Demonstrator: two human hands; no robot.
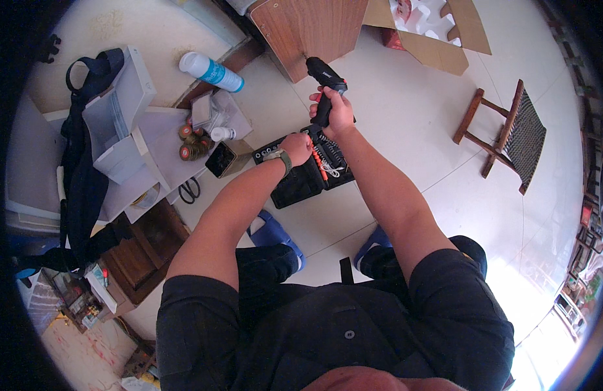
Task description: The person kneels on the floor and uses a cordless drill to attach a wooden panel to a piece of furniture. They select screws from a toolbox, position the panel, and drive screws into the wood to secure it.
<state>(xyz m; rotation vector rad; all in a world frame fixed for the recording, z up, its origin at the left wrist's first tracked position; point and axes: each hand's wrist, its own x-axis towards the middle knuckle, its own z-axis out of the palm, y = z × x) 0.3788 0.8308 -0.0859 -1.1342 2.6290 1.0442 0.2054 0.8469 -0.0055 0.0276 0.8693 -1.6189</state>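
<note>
My right hand (338,112) is wrapped round the grip of a black cordless drill (327,73), its nose pointing up and left toward a brown wood-grain cabinet panel (311,32). Below it, an open black tool case (297,185) lies on the floor, holding rows of bits and sockets, an orange tool (323,172) and a white cable (336,173). My left hand (297,147), with a watch on its wrist, is over the case, its fingers closed at the bit rows. Whatever those fingers hold is hidden.
Left of the case are a small open box (235,160), a white bottle (223,133), stacked round discs (194,151) and a blue-and-white spray can (212,72). A wooden stool (510,133) stands at right, and an open carton (438,57) at the back.
</note>
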